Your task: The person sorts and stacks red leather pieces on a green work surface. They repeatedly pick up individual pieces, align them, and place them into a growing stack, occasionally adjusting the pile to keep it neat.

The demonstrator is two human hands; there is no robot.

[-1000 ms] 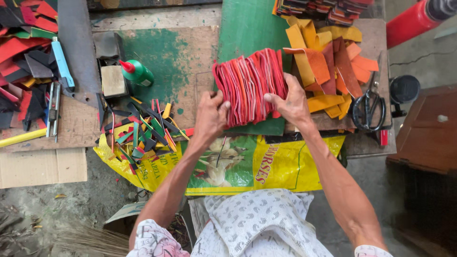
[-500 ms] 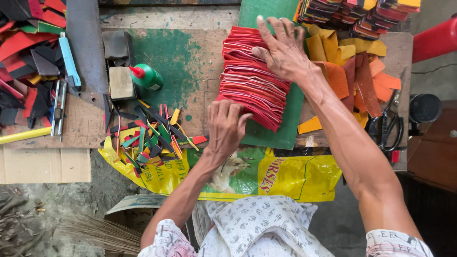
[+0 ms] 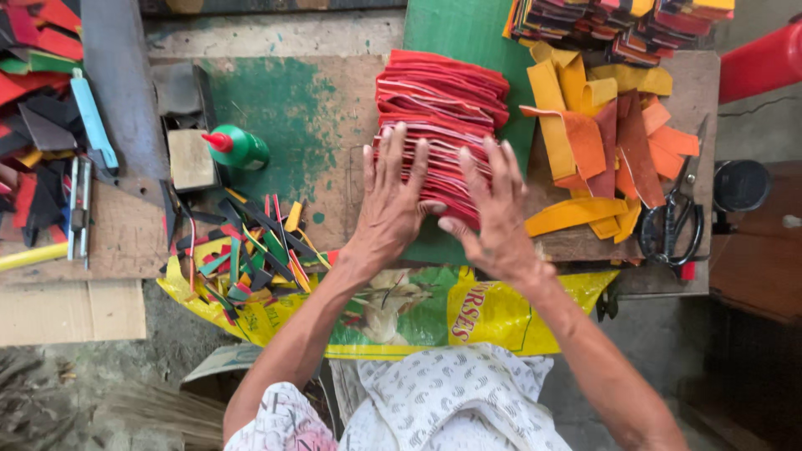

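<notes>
Both hands (image 3: 443, 200) press red pieces (image 3: 443, 100) between orange strips (image 3: 585, 142) and scraps (image 3: 251, 250).

We see a red stack of sheets (image 3: 441, 108), orange and yellow strips (image 3: 589, 142), a green bottle (image 3: 241, 148) with a red cap, black scissors (image 3: 675, 219), and a yellow sack (image 3: 493, 311).

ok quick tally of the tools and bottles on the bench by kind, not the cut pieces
scissors: 1
green glue bottle with red cap: 1
blue-handled utility knife: 1
total: 3
Both hands, left and right, lie flat on the red stack.
</notes>
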